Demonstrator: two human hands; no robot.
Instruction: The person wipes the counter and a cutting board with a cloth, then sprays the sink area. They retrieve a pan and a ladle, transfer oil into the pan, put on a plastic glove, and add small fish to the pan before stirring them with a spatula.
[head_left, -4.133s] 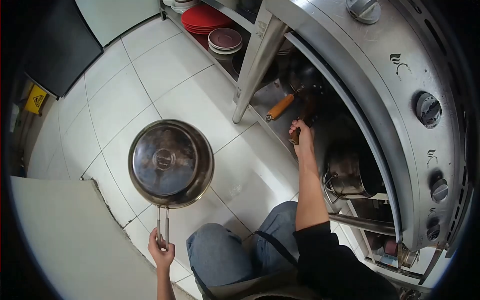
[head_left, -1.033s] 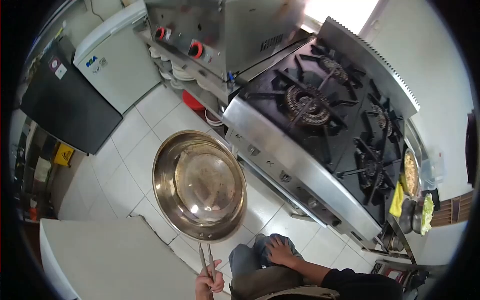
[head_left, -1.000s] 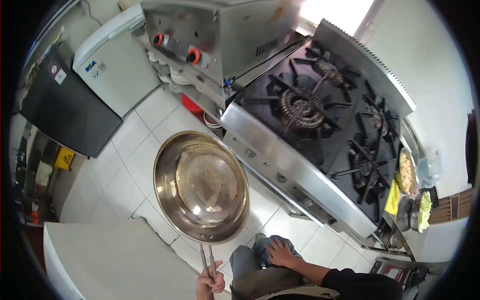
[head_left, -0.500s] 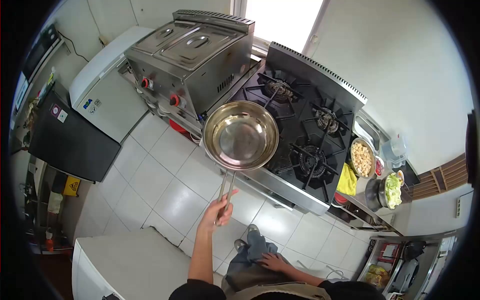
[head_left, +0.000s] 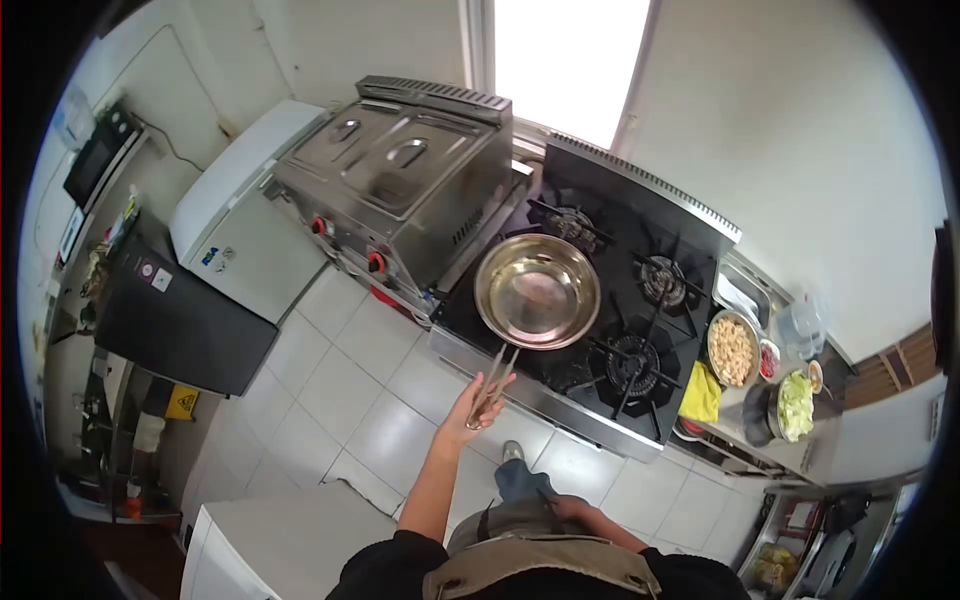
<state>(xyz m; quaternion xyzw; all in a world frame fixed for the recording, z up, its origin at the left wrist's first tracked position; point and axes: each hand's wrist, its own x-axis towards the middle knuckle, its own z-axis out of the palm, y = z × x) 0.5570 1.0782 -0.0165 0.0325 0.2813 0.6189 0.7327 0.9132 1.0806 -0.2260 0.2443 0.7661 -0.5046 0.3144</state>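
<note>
A shiny metal frying pan (head_left: pixel 537 292) sits at or just above the front left part of the black gas stove (head_left: pixel 590 390), hiding that burner. Its inside is bare, and its long double-rod handle points toward me. My left hand (head_left: pixel 478 403) is closed around the end of this handle. Down at my waist, my right hand (head_left: pixel 570 508) rests by the apron (head_left: pixel 540 565), its fingers mostly hidden.
Right of the stove are a bowl of pale diced pieces (head_left: pixel 733 350), a bowl of chopped greens (head_left: pixel 796 408) and a yellow cloth (head_left: pixel 700 394). A steel countertop warmer (head_left: pixel 400 160) stands to the left, beside a fridge (head_left: pixel 250 240). A white cabinet (head_left: pixel 290 540) is close on my left.
My left hand has carried the frying pan right, farther over the stove's front left burner. My right hand has drawn in from my thigh to my waist. The view has tilted up.
</note>
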